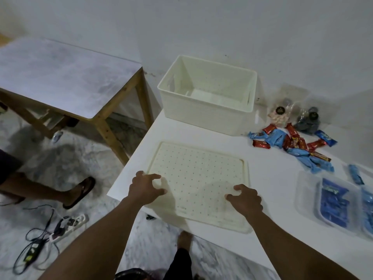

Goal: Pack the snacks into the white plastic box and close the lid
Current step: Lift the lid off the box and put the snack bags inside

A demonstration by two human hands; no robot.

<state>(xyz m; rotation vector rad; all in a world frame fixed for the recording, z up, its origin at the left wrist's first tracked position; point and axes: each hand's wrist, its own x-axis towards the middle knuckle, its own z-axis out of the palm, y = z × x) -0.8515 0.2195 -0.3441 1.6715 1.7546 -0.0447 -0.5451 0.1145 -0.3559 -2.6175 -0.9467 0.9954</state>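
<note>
Across the right half of the view runs a white table (272,201), and to its left, well apart, stands a wooden side table (60,73) with a pale top. At the far end of the white table, near the wall, the white plastic box (205,112) stands upright and uncovered, with nothing showing inside. Its lid (198,174), dotted with small holes, lies flat on the table nearer the person, its near edge overhanging the table edge. Two clear trays (333,209) of blue packets sit at the right edge. The left hand (144,188) is over the lid's near-left part, fingers spread apart and bent, holding nothing. The right hand (245,198) is over the near-right part, fingers bent downward, also holding nothing. Whether the fingertips touch the lid cannot be told. Two clear bags (282,116) stand right of the box. Just in front of them lies a loose heap of red and blue wrapped snacks (292,142).
</note>
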